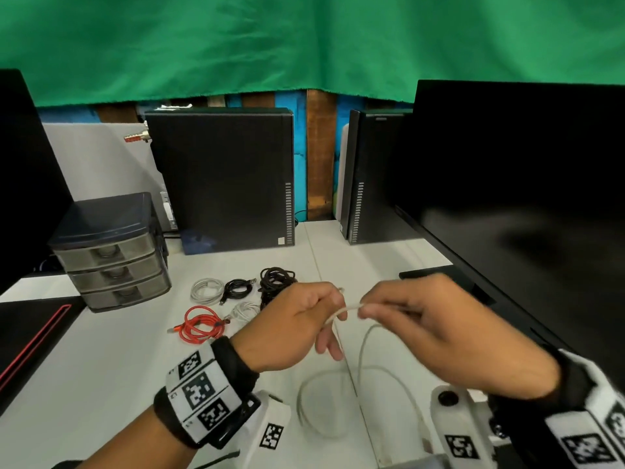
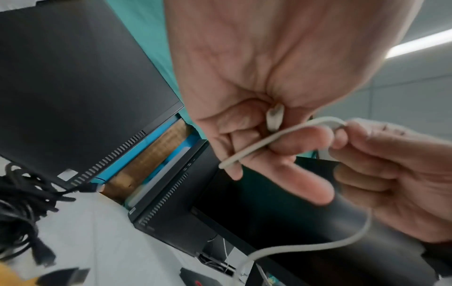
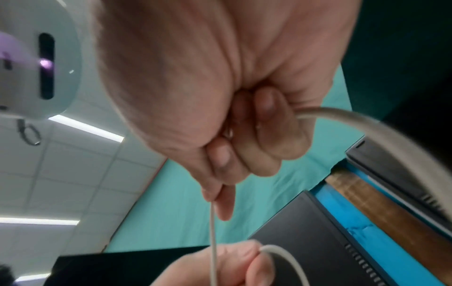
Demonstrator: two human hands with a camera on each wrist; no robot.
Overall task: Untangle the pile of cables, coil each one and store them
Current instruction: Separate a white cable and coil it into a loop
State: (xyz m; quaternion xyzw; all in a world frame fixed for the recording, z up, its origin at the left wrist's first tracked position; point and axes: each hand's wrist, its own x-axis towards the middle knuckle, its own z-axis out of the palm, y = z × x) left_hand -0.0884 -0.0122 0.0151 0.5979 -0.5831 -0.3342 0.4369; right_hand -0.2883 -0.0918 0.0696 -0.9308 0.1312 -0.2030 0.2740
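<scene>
While both hands are raised above the white table (image 1: 101,350), I see the left hand (image 1: 291,328) and the right hand (image 1: 436,333) close together, each grasping the same white cable (image 1: 363,346). The left hand has its fingers curled around one end of this cable, and in the left wrist view the plug (image 2: 274,118) of the cable shows between the thumb and the folded fingers. The right hand pinches the cable just to the right of the left hand, so a short piece runs between the two hands. From the right hand the rest of the cable hangs down and makes a loose loop on the table, near me. Farther on the table, to the left of the hands, lie other cables that are already coiled: a white coil (image 1: 207,291), a small black coil (image 1: 238,288), a bigger black bundle (image 1: 275,279), a red coil (image 1: 200,324), and one more small white coil (image 1: 245,311) beside the left hand. At the far left stands a grey drawer unit (image 1: 111,255) with three drawers, all closed. Behind it are two black computer cases (image 1: 223,177), and a dark monitor (image 1: 524,184) fills the right side. A green cloth (image 1: 304,42) hangs across the far wall.
</scene>
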